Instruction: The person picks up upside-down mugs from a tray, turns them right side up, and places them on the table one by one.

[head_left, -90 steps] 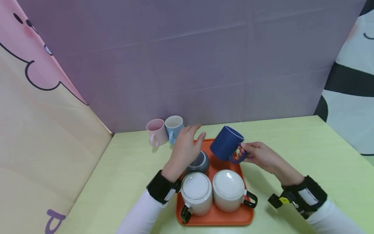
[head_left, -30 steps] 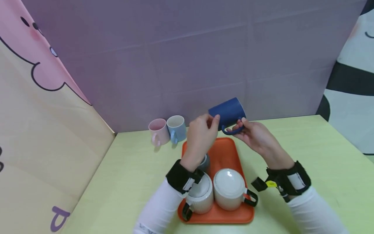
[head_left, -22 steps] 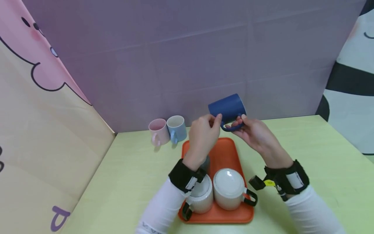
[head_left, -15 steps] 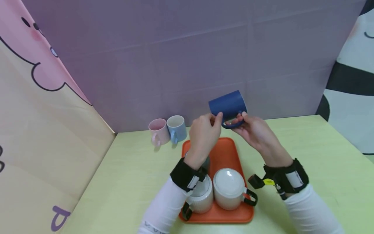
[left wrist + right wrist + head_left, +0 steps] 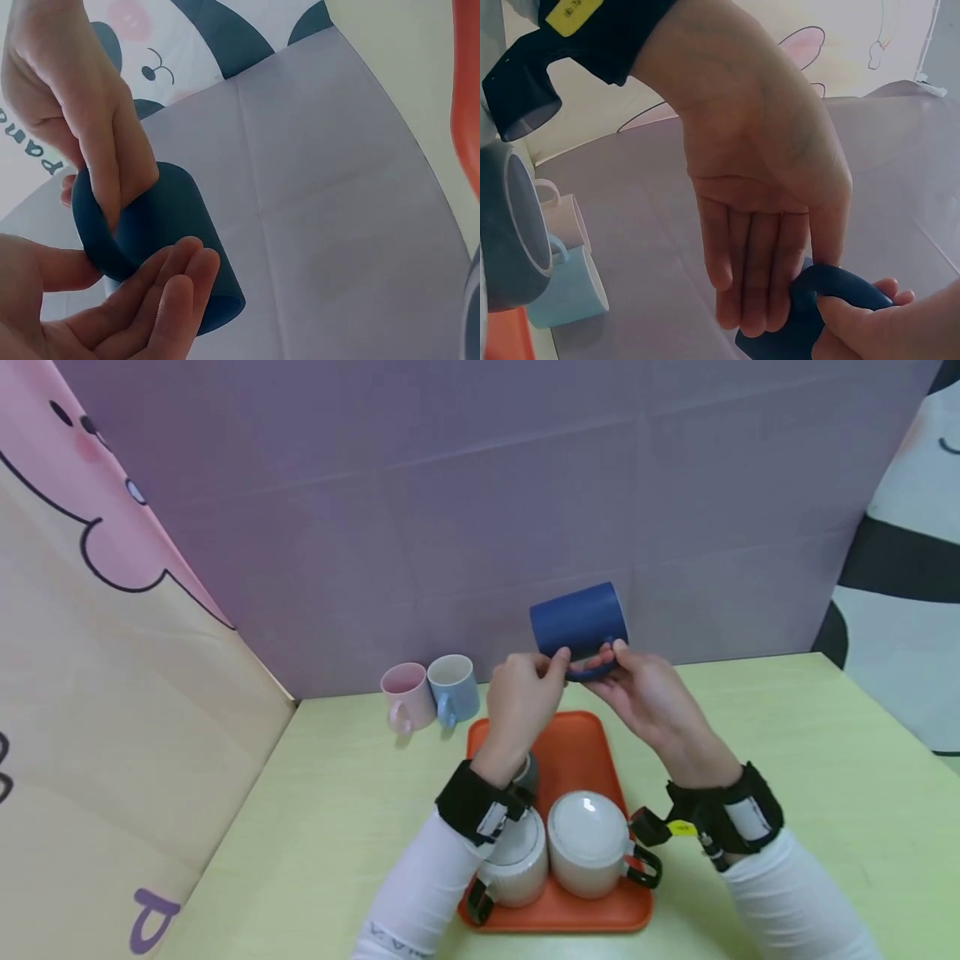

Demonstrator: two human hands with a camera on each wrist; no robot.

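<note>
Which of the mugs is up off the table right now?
The dark blue mug, held in the air by both hands above the orange tray. The other mugs rest on the tray or table.

The dark blue mug [image 5: 577, 618] looks matt ceramic, the white mugs [image 5: 588, 842] glossy, the orange tray [image 5: 573, 752] smooth plastic

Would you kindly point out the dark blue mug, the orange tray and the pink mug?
dark blue mug [image 5: 581, 614], head view, on its side wall.
orange tray [image 5: 573, 752], head view, on its bare floor.
pink mug [image 5: 408, 697], head view, on its outer wall.
</note>
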